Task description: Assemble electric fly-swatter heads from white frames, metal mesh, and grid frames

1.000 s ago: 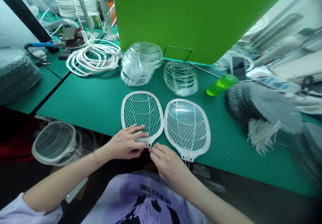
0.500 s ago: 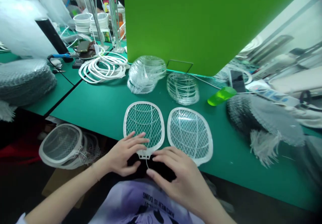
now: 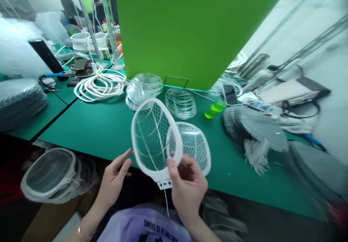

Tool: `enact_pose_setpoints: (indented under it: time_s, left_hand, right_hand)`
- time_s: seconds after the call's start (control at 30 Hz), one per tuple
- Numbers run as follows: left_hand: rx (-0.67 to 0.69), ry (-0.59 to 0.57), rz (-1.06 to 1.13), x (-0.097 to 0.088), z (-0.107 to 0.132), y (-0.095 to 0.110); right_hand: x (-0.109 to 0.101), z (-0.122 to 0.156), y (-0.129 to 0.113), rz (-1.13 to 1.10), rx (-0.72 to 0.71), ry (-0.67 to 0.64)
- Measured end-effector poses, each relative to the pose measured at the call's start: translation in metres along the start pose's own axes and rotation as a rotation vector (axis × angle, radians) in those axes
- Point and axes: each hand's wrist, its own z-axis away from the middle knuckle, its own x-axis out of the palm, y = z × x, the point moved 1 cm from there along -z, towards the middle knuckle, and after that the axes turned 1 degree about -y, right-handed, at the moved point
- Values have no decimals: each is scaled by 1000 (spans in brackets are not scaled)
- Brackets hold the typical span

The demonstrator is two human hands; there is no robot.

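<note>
Your right hand (image 3: 188, 184) grips the white-rimmed mesh frame (image 3: 152, 140) at its lower right rim, thumb on the front and the other fingers behind. You hold it tilted above the near edge of the green desk (image 3: 95, 126), its tab pointing down towards you and a thin white wire (image 3: 166, 202) hanging from it. Your left hand (image 3: 114, 173) holds nothing; its thumb and fingers are parted beside the frame's lower left rim, and whether a fingertip touches it you cannot tell.

Behind the held frame, partly covered, a second mesh frame (image 3: 194, 144) lies by the desk's near edge. Towards the far edge, before a green panel (image 3: 185, 28), sit two stacks of clear rings (image 3: 144, 86), with white rings (image 3: 99, 86) to their left and a green cylinder (image 3: 215, 109) to their right. A mesh pile (image 3: 252, 122) lies towards the desk's right end.
</note>
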Motion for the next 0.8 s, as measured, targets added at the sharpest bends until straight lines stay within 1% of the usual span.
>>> enact_pose_setpoints:
  time_s: [0.03, 0.07, 0.1, 0.17, 0.2, 0.27, 0.3, 0.37, 0.4, 0.47, 0.57, 0.67, 0.8]
  left_hand:
    - [-39, -32, 65, 7, -3, 7]
    - [-71, -49, 130, 14, -8, 12]
    - [-103, -61, 189, 21, -12, 17]
    - [-173, -108, 268, 33, -22, 23]
    - [-204, -151, 284, 40, -28, 26]
    - [-253, -266, 271, 57, -39, 29]
    - [-267, -320, 247, 68, -44, 30]
    - [-272, -383, 168, 89, -54, 30]
    - [-263, -386, 116, 99, -58, 30]
    - [-237, -358, 15, 116, -65, 28]
    - [-196, -310, -92, 129, -71, 22]
    - [-135, -273, -183, 132, -70, 16]
    - [-27, -233, -308, 132, -66, 11]
  right_hand:
    - [-10, 3, 1, -62, 132, 100]
    - [-19, 6, 5, -105, 244, 159]
    - [-28, 10, 10, -131, 338, 181]
    - [-49, 12, 25, -127, 479, 171]
    - [-61, 8, 32, -101, 528, 167]
    - [-88, -11, 47, -23, 578, 172]
    - [-101, -24, 53, 26, 581, 173]
    - [-125, -54, 67, 145, 540, 101]
    - [-134, -68, 74, 208, 495, 50]
    - [-145, -88, 87, 309, 403, -55]
    - [-150, -99, 102, 419, 312, -182]
    - [-147, -101, 109, 553, 233, -248]
    - [-145, -104, 111, 717, 145, -293]
